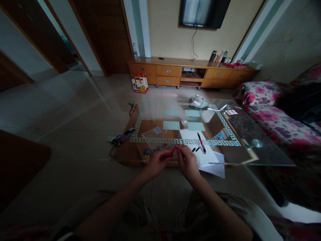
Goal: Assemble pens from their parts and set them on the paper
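Note:
Above the near edge of the glass table [150, 134], my left hand [157, 162] is closed around a short red pen part [173, 151]. The fingertips of my right hand [187, 162] pinch together at its upper end, where a small blue bit [173, 146] shows; exactly what they grip is hidden. On white paper [212, 156] just beyond my right hand lie a red-and-black pen [201, 142] and two short black pieces [195, 149]. Several pens [122, 137] are bunched on the table's left side.
A clear plastic sleeve [151, 132] lies on the table's left half. Farther back stand a plastic-wrapped bowl [198, 102] and a small white item [184, 123]. A flowered sofa [278, 124] is at the right, a wooden cabinet [168, 70] along the wall, with a paper bag [140, 84] before it.

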Motion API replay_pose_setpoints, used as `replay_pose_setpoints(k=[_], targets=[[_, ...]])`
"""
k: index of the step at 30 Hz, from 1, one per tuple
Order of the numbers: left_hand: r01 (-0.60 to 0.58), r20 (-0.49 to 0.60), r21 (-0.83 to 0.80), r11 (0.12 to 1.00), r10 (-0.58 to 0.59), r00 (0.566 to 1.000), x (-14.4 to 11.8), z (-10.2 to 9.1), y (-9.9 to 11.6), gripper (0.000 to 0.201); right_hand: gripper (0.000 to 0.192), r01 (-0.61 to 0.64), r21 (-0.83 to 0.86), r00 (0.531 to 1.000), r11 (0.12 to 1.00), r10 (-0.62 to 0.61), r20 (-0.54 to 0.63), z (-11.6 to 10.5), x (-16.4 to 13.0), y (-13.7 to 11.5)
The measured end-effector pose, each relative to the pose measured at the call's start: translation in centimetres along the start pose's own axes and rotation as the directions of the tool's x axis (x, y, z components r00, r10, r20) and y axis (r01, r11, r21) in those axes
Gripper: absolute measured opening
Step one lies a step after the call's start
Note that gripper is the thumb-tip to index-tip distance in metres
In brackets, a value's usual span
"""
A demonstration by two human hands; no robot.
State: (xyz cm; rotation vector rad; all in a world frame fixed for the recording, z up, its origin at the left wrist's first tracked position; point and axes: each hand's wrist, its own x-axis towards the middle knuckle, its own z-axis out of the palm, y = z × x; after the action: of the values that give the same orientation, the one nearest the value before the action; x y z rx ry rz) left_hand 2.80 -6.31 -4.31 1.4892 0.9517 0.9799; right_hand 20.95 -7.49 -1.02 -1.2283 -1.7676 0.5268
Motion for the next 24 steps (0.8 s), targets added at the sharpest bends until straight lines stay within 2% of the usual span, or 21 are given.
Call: replay_pose_setpoints(k=[3, 6, 10, 14, 18, 24], targets=[[0.018, 0.020, -0.112, 0.994, -0.016, 1.000, 0.1, 0.1, 0.2, 0.026, 0.037, 0.015, 0.031, 0.999, 0.999, -0.016, 0.031, 0.1, -0.1, 0.0], [0.047, 0.051, -0.192, 0.980, -0.038, 0.998, 0.2, 0.1, 0.8, 0.030, 0.038, -0.075, 0.134, 0.997, 0.988, 0.071, 0.040, 0.5, -0.2, 0.1], [0.082, 0.101, -0.230, 0.970, -0.060, 0.993, 0.2, 0.1, 1.7, 0.034, 0.035, -0.246, 0.370, 0.969, 0.896, 0.241, 0.061, 0.9, 0.0, 0.2], [0.123, 0.157, -0.207, 0.971, -0.091, 0.983, -0.1, -0.1, 2.3, 0.036, 0.036, -0.314, 0.500, 0.945, 0.807, 0.316, 0.085, 1.0, 0.2, 0.4], [0.153, 0.164, -0.228, 0.962, -0.117, 0.980, 0.0, -0.1, 2.2, 0.038, 0.038, -0.324, 0.522, 0.941, 0.789, 0.323, 0.097, 1.0, 0.2, 0.5], [0.177, 0.112, -0.236, 0.955, -0.154, 0.982, 0.0, 0.1, 2.1, 0.037, 0.039, -0.313, 0.491, 0.949, 0.813, 0.286, 0.133, 1.0, 0.1, 0.2]])
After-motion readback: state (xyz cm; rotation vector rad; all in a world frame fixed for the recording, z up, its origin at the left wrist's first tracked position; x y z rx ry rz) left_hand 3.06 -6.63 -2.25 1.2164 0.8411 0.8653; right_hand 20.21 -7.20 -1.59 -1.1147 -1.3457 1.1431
